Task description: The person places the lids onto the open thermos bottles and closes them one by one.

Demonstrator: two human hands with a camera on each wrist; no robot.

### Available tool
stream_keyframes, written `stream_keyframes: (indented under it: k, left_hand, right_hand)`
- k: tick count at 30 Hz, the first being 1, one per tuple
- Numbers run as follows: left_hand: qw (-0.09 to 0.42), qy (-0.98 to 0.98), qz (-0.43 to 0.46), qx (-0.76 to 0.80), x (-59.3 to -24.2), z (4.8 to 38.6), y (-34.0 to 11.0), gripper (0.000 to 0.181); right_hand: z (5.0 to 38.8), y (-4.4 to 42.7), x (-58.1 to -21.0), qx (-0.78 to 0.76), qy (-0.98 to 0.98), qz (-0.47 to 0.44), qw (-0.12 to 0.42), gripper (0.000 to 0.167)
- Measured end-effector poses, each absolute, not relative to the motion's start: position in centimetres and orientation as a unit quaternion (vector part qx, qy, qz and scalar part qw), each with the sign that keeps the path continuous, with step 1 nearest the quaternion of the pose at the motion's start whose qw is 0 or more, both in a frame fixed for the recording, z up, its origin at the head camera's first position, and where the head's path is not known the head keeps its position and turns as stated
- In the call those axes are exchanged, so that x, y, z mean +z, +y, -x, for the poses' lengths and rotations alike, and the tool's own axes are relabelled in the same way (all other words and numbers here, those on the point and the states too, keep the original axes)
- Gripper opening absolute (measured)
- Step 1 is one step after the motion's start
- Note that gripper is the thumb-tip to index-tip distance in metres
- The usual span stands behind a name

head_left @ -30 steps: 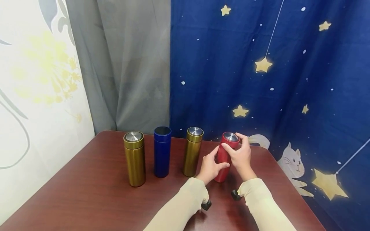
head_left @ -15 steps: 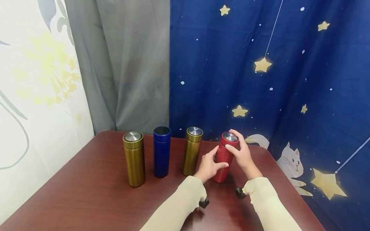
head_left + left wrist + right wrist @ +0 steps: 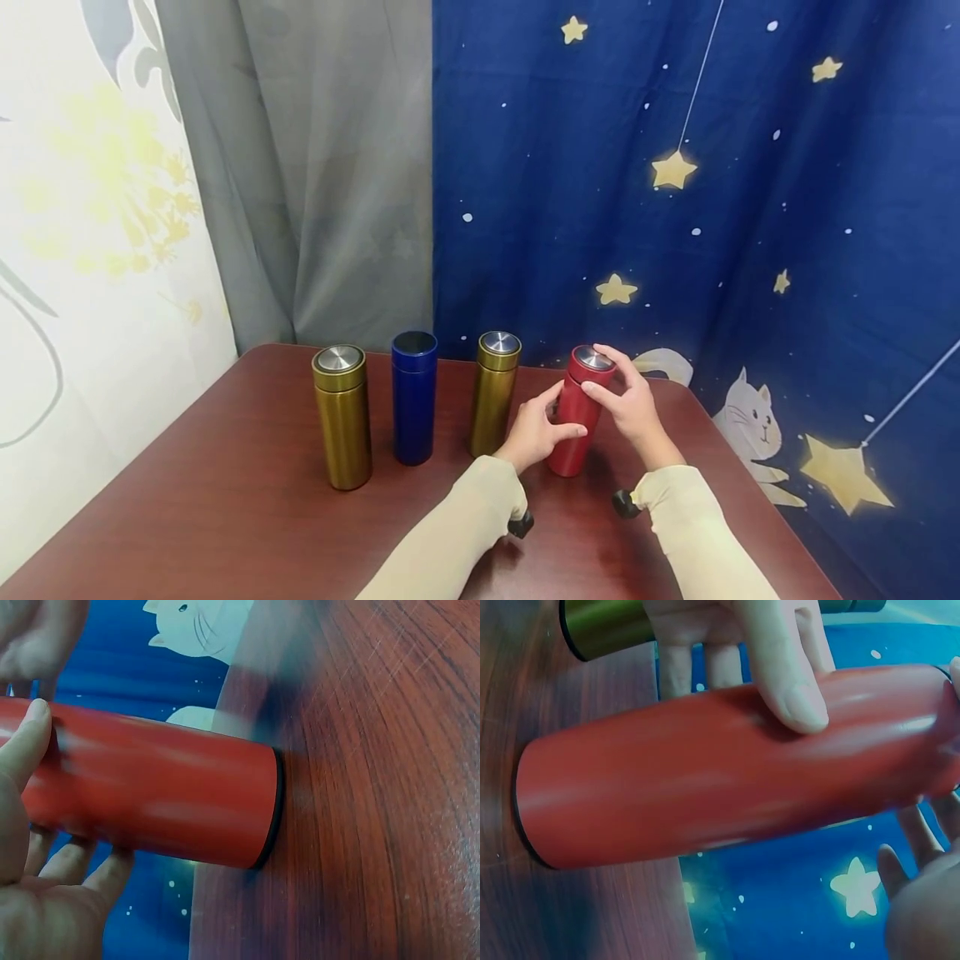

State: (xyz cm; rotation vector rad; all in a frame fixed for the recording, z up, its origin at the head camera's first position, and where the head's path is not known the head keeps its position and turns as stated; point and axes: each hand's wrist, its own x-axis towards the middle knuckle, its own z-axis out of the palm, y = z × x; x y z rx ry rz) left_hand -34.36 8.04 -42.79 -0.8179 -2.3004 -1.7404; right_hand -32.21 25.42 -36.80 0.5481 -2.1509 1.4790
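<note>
A red thermos flask [image 3: 576, 410] stands at the right of the table, its base on the tabletop. My left hand [image 3: 536, 429] grips its body from the left; in the left wrist view the thumb [image 3: 30, 731] lies along one side and several fingers [image 3: 71, 859] along the other. My right hand [image 3: 632, 410] holds the red lid [image 3: 581, 367], thumb on the near side and a finger at the rim of its silver top [image 3: 595, 358]. In the right wrist view part of the right hand [image 3: 930, 892] is cut off by the frame edge.
To the left stand a gold thermos [image 3: 495, 408], a blue thermos [image 3: 414, 408] and another gold thermos [image 3: 345, 429], all upright with lids on. The dark red wooden table [image 3: 225, 500] ends at a blue starry curtain [image 3: 540, 208] and a grey curtain [image 3: 360, 183].
My right hand has shifted round the lid, its fingertip moving left across the far rim while the wrist swung right. My left hand keeps its grip on the body. The head view has shifted slightly.
</note>
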Motion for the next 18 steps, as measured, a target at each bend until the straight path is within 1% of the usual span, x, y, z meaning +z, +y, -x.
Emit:
stream_keyframes:
  k: [5,11,15,18]
  left_hand:
    - [0.091,-0.759,0.275,-0.583,-43.0,34.2,8.2,0.076]
    - [0.112,-0.768,0.268,-0.571,-42.8,33.9,8.5,0.077]
    - [0.125,-0.777,0.260,-0.560,-42.7,33.7,8.5,0.077]
    - [0.131,-0.779,0.257,-0.556,-42.8,33.6,8.6,0.077]
  right_hand:
    - [31.9,24.7,-37.0,0.493,-0.809,-0.146,0.286,0.060]
    - [31.5,23.5,-37.2,0.406,-0.826,-0.086,0.381,0.063]
    - [31.3,22.5,-37.3,0.353,-0.817,-0.076,0.450,0.066]
    - [31.2,22.1,-37.5,0.319,-0.807,-0.079,0.491,0.068]
